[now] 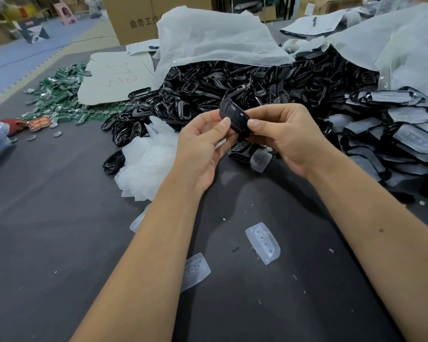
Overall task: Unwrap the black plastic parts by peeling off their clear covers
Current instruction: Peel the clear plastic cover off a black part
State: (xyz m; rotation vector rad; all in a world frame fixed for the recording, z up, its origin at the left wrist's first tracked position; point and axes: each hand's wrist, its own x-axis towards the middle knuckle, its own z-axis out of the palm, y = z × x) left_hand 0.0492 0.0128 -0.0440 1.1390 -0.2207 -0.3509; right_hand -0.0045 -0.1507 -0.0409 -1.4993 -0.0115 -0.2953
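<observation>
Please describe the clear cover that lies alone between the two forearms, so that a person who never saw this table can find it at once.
Start at the dark table and look near its front, between the person's two forearms. There a clear cover lies flat by itself, closer to the right forearm. Unlike the other loose cover, which the left forearm partly hides, this one shows whole, with a row of small round holes down its middle.
</observation>
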